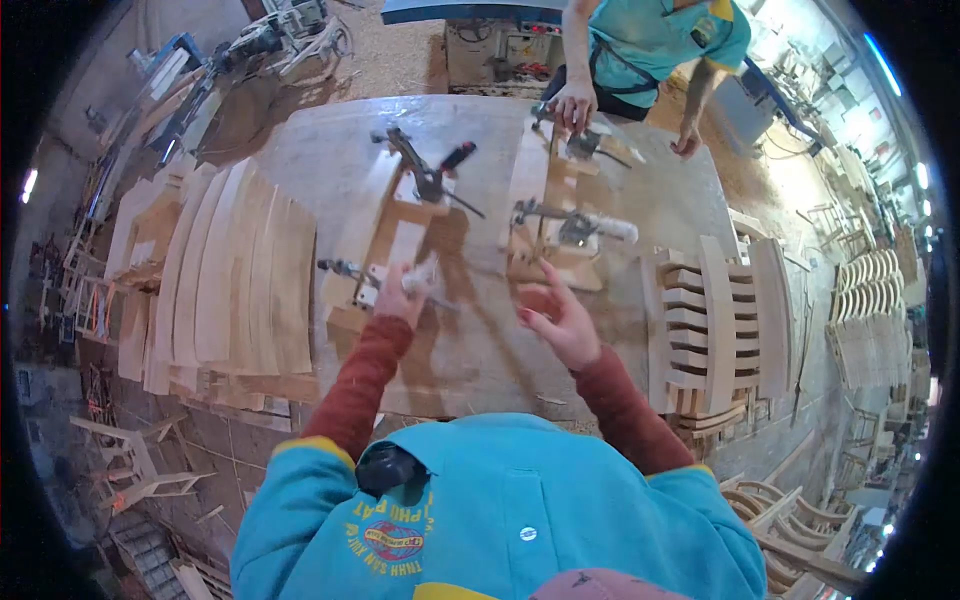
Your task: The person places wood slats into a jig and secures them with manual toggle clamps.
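The left hand [402, 292] is partly closed at the blurred, pale handle [425, 274] of the near-left toggle clamp [345, 269]; how tightly it grips cannot be told. The right hand [565, 325] is open, thumb and fingers spread, its fingertips close to the near end of the right wooden jig [530, 178]; whether they touch it is unclear.

Two wooden jigs lie on one worktable [480, 350], the left wooden jig [372, 238] and the right one. Four toggle clamps show, two per jig: near-left, far-left [427, 182], near-right [577, 230] and far-right [582, 146].

At the far side stands one co-worker [655, 45], with one hand [575, 104] at the far-right clamp and the other [688, 139] near the table's edge. One stack of curved boards [225, 270] sits left, and one slatted wooden stack [715, 330] right.
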The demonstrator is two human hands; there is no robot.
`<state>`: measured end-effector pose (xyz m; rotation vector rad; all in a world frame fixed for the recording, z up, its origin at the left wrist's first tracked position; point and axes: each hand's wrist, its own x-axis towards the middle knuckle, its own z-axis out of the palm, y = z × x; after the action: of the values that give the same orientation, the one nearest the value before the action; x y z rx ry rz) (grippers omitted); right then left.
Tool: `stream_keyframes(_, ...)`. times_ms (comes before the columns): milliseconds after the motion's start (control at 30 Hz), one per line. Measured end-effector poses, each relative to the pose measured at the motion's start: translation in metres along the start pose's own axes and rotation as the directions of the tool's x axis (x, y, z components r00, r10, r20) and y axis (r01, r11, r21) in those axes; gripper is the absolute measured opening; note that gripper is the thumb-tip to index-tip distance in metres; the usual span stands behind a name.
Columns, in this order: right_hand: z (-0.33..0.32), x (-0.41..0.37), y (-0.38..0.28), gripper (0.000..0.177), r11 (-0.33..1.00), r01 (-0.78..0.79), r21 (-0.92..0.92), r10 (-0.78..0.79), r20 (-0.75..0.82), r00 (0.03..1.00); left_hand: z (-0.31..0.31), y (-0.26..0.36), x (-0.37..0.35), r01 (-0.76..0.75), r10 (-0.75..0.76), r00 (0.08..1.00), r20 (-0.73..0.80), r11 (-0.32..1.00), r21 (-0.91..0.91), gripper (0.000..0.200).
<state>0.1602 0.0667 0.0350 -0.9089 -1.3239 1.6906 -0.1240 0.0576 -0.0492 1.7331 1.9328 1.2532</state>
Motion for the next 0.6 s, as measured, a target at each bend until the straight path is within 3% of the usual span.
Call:
stream_keyframes(67, 0.018, 0.034, 0.028, 0.079, 0.986, 0.034, -0.165, -0.051, -0.101, 0.994, -0.027, 0.03, -0.049, 0.212, -0.195, 0.965, 0.177, 0.974, -0.081, 0.031)
stream_keyframes(100, 0.029, 0.047, 0.04, 0.084, 0.969, 0.044, -0.243, -0.077, -0.128, 0.989, -0.034, 0.038, -0.077, 0.124, -0.114, 0.986, 0.125, 0.989, -0.077, 0.027)
stream_keyframes(200, 0.053, 0.075, 0.061, 0.068, 0.824, 0.397, -0.404, -0.41, 0.058, 0.91, -0.06, 0.058, -0.158, -0.054, 0.059, 0.997, -0.04, 0.992, 0.118, 0.024)
stream_keyframes(267, 0.053, 0.087, 0.088, 0.039, 0.937, 0.267, -0.225, -0.22, 0.215, 0.951, -0.088, 0.078, -0.185, -0.044, 0.101, 0.982, -0.162, 0.945, 0.323, 0.025)
stream_keyframes(300, 0.055, 0.087, 0.092, 0.023, 0.919, 0.296, -0.262, -0.227, 0.264, 0.937, -0.097, 0.083, -0.19, -0.04, 0.135, 0.97, -0.2, 0.909, 0.415, 0.026)
stream_keyframes(333, 0.054, 0.085, 0.088, 0.009, 0.894, 0.325, -0.308, -0.234, 0.297, 0.926, -0.1, 0.081, -0.194, 0.037, 0.089, 0.959, -0.268, 0.902, 0.429, 0.043)
stream_keyframes(433, 0.056, 0.066, 0.075, 0.012, 0.864, 0.418, -0.279, -0.272, 0.44, 0.856, -0.111, 0.069, -0.208, 0.213, -0.018, 0.911, -0.413, 0.877, 0.431, 0.097)
stream_keyframes(500, 0.043, 0.056, 0.069, 0.014, 0.833, 0.48, -0.275, -0.284, 0.531, 0.798, -0.115, 0.06, -0.207, 0.28, -0.13, 0.929, -0.347, 0.86, 0.427, 0.113)
stream_keyframes(567, 0.033, 0.03, 0.061, 0.017, 0.833, 0.498, -0.243, -0.308, 0.544, 0.781, -0.126, 0.06, -0.209, 0.238, -0.199, 0.969, -0.144, 0.906, 0.349, 0.136)
stream_keyframes(600, 0.032, 0.019, 0.058, 0.018, 0.833, 0.504, -0.228, -0.321, 0.543, 0.776, -0.134, 0.059, -0.203, 0.201, -0.2, 0.979, -0.033, 0.933, 0.298, 0.127)
